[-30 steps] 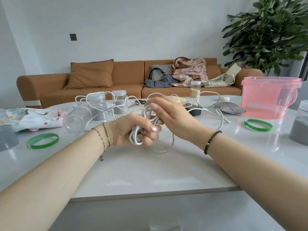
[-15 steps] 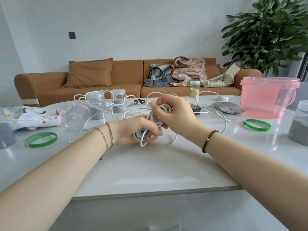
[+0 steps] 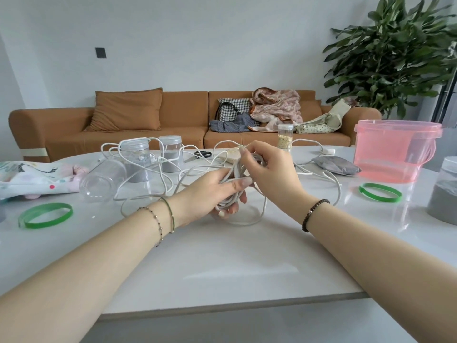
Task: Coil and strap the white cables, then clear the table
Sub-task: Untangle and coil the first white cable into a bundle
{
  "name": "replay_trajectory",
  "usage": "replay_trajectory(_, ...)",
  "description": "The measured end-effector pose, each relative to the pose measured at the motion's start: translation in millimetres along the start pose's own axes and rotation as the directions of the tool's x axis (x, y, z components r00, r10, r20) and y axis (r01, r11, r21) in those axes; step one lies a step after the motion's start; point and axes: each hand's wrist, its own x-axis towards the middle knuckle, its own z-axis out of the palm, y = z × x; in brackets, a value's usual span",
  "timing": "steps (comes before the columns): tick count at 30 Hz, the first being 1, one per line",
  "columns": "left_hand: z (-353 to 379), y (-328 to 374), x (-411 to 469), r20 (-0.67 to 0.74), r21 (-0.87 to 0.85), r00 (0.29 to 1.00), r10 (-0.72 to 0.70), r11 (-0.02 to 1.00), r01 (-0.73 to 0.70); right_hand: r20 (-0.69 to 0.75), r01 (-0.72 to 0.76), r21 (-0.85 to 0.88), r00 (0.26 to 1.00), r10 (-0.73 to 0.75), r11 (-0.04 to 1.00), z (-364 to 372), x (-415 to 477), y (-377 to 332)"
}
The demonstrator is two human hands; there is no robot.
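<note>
Our left fingers [image 3: 228, 210] curl under a bundle of thin white round cable [image 3: 234, 172] with the thumb laid across its top, so our left hand [image 3: 207, 194] grips the coil at its waist. Our right fingers [image 3: 251, 158] bend over the coil's upper end and seem to pinch a strand there, with our right hand [image 3: 272, 177] just beside the left. The bundle hangs just above the middle of the glossy white tabletop [image 3: 222, 266]. One slack loop [image 3: 249, 221] rests on the surface below it, and the remaining length trails toward the far edge, tangled around two clear lidded plastic jars of grey powder [image 3: 134, 159]. We judge the cable light and limp but springy, with a smooth sheath, so the turns will likely slip or spring open unless we clamp them where they cross. The waist is the place to hold, while the right hand feeds strand close to the coil. Pulling hard could drag or topple the jars. A flat green plastic ring [image 3: 45, 215] lies near the left edge and may serve as a strap.
</note>
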Motion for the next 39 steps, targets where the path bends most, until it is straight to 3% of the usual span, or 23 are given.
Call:
replay_trajectory(3,4,0,-2,0.007,-0.075,0.999,-0.039,0.996,0.039,0.059,0.122,-0.176,0.992,-0.113,0.977,-3,-2,2)
replay_trajectory(10,-3,10,-7,0.136,-0.153,0.981,-0.138,0.975,0.158,0.102,0.309,-0.293,0.951,-0.291,0.905,-9,-6,-4)
replay_trajectory(22,-6,7,-13,0.323,-0.168,0.932,-0.164,0.959,0.227,0.213,0.46,-0.31,0.887,-0.41,0.832,-14,-6,-9)
replay_trajectory(27,0,10,-13,0.274,-0.148,0.944,-0.183,0.962,0.229,0.223,0.406,-0.24,0.907,-0.357,0.882,-14,-7,-11)
replay_trajectory(33,2,13,-11,0.201,-0.18,0.961,-0.187,0.958,0.224,0.103,0.188,-0.033,0.978,-0.184,0.982,-13,-9,-14)
replay_trajectory(37,-10,18,-8,0.148,-0.377,0.978,-0.149,0.906,0.195,0.069,0.103,-0.067,0.993,-0.098,0.992,-16,-7,-9)
replay_trajectory(39,-19,21,-6,0.03,-0.499,0.995,-0.094,0.861,0.096,0.083,0.081,-0.104,0.994,-0.073,0.991,-16,-7,-9)
